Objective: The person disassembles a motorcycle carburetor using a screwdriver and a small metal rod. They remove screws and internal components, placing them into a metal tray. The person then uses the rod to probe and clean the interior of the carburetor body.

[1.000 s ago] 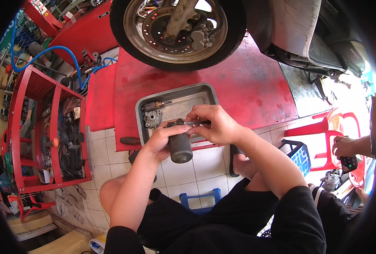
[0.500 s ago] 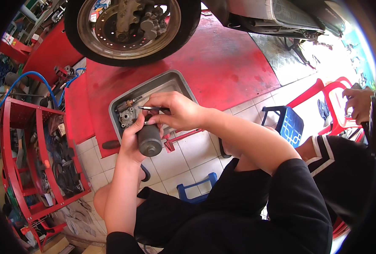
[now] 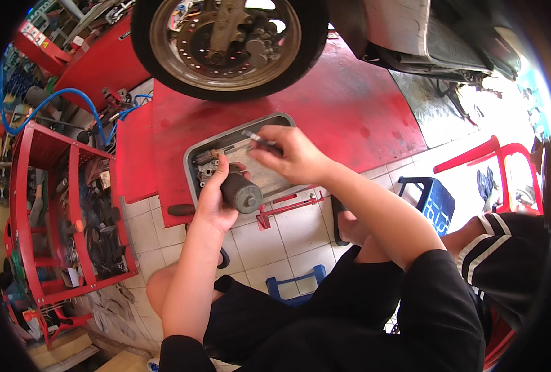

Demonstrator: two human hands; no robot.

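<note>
My left hand (image 3: 216, 201) is wrapped round a dark grey metal cylinder (image 3: 244, 193), tilted so its rounded end faces toward me. Slightly above and to the right, my right hand (image 3: 288, 155) pinches a small, slender dark tool (image 3: 267, 146) with a lighter tip, blurred, apart from the cylinder. Both hands are over a grey metal tray (image 3: 286, 121), where a cast metal housing (image 3: 206, 173) and a slim metal fitting (image 3: 224, 150) lie on the left side, partly hidden behind the cylinder.
A scooter's front wheel (image 3: 232, 87) stands on a red lift platform (image 3: 362, 105). A red shelf trolley (image 3: 30, 186) and blue hose (image 3: 71, 93) are left. A blue stool (image 3: 427, 208), red plastic chairs (image 3: 498, 155) and another person's black striped sleeve (image 3: 511, 260) are right.
My right hand has lifted away from the cylinder's top with the small tool, moving up and right. The cylinder has tilted further. The view shifted, and the other person's hand left sight.
</note>
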